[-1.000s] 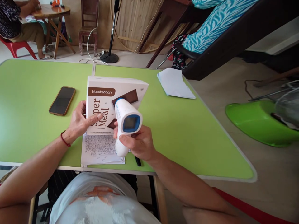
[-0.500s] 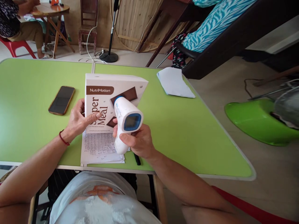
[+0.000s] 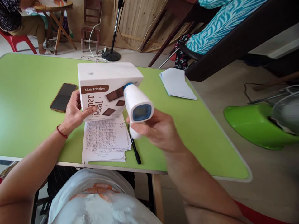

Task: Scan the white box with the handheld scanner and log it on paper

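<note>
My left hand (image 3: 78, 110) grips the left side of a white NutriMotion box (image 3: 109, 73), thumb across its printed front. The box is tilted, so its top face shows. My right hand (image 3: 160, 129) is closed round the handle of a white infrared thermometer (image 3: 137, 98) with a blue-framed screen. The thermometer's nose points at the right part of the box; whether it touches cannot be told. Below the box, a stack of handwritten papers (image 3: 102, 137) lies on the green table (image 3: 187, 137). A black pen (image 3: 135, 152) rests just right of the papers.
A phone (image 3: 63, 97) lies left of the box. White folded paper (image 3: 177, 83) sits near the table's far right edge. Beyond are a stand (image 3: 111, 55), a wooden chair (image 3: 91, 28) and a seated person (image 3: 28, 26). A green plastic stool (image 3: 254, 127) is to the right.
The box has risen and tipped, showing more of its top and uncovering more of the papers. My right hand has moved right and up with the thermometer, and more of the pen shows.
</note>
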### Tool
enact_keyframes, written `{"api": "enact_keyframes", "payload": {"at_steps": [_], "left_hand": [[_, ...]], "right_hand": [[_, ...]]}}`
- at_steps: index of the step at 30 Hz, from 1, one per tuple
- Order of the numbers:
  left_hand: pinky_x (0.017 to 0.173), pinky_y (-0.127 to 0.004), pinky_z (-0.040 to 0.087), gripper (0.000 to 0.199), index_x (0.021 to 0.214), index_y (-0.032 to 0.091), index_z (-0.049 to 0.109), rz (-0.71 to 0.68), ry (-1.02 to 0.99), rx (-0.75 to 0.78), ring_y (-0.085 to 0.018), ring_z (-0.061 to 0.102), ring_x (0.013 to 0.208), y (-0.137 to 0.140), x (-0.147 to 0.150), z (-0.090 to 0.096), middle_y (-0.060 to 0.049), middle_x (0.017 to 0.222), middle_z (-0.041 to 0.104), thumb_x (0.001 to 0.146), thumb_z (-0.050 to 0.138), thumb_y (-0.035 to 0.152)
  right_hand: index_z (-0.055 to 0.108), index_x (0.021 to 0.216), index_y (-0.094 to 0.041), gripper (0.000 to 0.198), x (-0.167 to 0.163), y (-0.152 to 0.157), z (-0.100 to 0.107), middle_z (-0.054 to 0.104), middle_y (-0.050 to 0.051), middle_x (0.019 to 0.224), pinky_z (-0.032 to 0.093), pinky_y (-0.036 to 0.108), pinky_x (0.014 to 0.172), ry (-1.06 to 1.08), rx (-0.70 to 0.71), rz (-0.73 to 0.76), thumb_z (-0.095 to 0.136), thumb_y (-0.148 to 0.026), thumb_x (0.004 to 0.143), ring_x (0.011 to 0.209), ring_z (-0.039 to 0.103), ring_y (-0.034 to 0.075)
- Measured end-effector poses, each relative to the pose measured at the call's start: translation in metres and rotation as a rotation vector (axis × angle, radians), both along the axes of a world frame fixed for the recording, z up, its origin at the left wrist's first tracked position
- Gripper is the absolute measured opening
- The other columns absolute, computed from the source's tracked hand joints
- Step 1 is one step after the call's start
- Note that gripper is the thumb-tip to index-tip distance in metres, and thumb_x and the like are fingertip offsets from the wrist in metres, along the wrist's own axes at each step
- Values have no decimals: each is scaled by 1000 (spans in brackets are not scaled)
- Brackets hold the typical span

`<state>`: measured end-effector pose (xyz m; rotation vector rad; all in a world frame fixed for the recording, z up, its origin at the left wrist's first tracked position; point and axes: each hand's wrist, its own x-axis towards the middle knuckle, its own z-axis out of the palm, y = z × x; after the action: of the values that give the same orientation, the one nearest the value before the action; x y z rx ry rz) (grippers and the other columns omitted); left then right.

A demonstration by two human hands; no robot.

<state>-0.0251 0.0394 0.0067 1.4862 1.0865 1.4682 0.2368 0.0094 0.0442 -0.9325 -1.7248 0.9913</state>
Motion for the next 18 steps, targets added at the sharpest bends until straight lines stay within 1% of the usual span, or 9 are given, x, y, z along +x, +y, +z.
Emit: {"api": "enact_keyframes", "payload": {"at_steps": [2, 4, 6, 8, 10, 12, 14, 18], "left_hand": [[84, -39, 57, 72, 120, 19, 53, 5, -7, 44, -29, 66, 104, 7, -7, -4, -10, 117, 65, 65, 92, 46], [85, -39, 57, 74, 121, 19, 52, 24, -5, 84, -29, 66, 105, 14, -11, -9, -10, 117, 65, 64, 91, 46], [84, -39, 57, 74, 122, 19, 52, 28, -2, 107, -28, 66, 104, 20, -14, -14, -10, 115, 65, 66, 90, 48], [84, -39, 57, 73, 123, 18, 51, 5, -7, 115, -29, 66, 104, 24, -15, -19, -11, 116, 65, 68, 89, 48], [86, -41, 57, 74, 124, 18, 51, -24, -3, 134, -29, 65, 106, 27, -15, -25, -12, 119, 64, 68, 89, 47], [89, -42, 57, 74, 126, 19, 50, -54, 6, 156, -30, 65, 108, 30, -15, -30, -13, 121, 63, 70, 88, 46], [91, -43, 56, 73, 128, 19, 49, -77, 26, 175, -30, 65, 110, 34, -16, -35, -13, 122, 63, 72, 88, 43], [98, -46, 54, 74, 131, 18, 47, -117, 50, 195, -33, 61, 119, 43, -16, -40, -14, 125, 62, 74, 86, 45]], "right_hand": [[71, 105, -23, 39, 18, 9, 4, 75, 5, 94, 60, 38, 75, -180, 33, -31, 78, -48, 75, 83, 70, 22], [69, 116, -24, 48, 35, 20, -3, 74, 8, 109, 59, 43, 86, -348, 51, -79, 77, -49, 76, 98, 70, 26], [67, 122, -24, 49, 48, 34, -20, 72, 10, 116, 56, 48, 94, -479, 80, -118, 74, -46, 78, 106, 68, 29], [64, 126, -22, 51, 55, 48, -42, 70, 13, 119, 53, 53, 98, -564, 127, -164, 71, -43, 80, 111, 65, 32], [62, 127, -22, 53, 57, 59, -63, 69, 14, 119, 51, 58, 98, -620, 160, -210, 70, -43, 80, 111, 64, 34], [63, 126, -22, 51, 56, 66, -78, 70, 14, 116, 51, 59, 96, -656, 181, -219, 69, -44, 80, 108, 64, 35], [64, 123, -24, 48, 52, 70, -87, 71, 13, 113, 52, 58, 93, -670, 203, -208, 69, -46, 81, 105, 65, 34], [67, 118, -23, 42, 48, 74, -92, 73, 12, 104, 52, 55, 90, -675, 285, -160, 65, -48, 85, 97, 66, 32]]}}
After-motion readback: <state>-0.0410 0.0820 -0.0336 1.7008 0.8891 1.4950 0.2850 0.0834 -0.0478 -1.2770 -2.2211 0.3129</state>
